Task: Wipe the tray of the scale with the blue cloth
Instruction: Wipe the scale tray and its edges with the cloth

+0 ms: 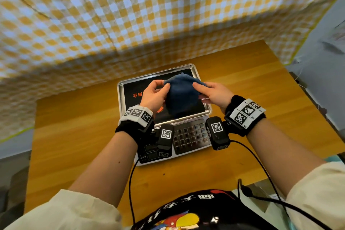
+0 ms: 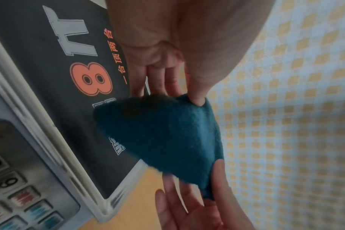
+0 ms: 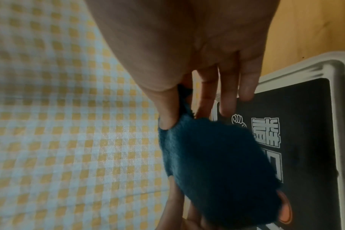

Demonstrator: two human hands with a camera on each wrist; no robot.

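Note:
A dark blue cloth (image 1: 180,95) hangs above the scale's steel tray (image 1: 120,87), stretched between both hands. My left hand (image 1: 157,92) pinches its left top edge between thumb and fingers. My right hand (image 1: 210,92) pinches the right top edge the same way. In the left wrist view the cloth (image 2: 163,135) sags between my thumb and the other hand's thumb, over the tray's black printed sheet (image 2: 55,87). The right wrist view shows the cloth (image 3: 217,168) hanging in front of the tray (image 3: 343,140). The cloth's lower fold hides the tray's middle.
The scale (image 1: 188,136) with its keypad stands in the middle of a wooden table (image 1: 74,127). A yellow-and-white checked fabric wall (image 1: 112,15) rises right behind the table. Black cables (image 1: 130,183) run from the wrist cameras toward my body.

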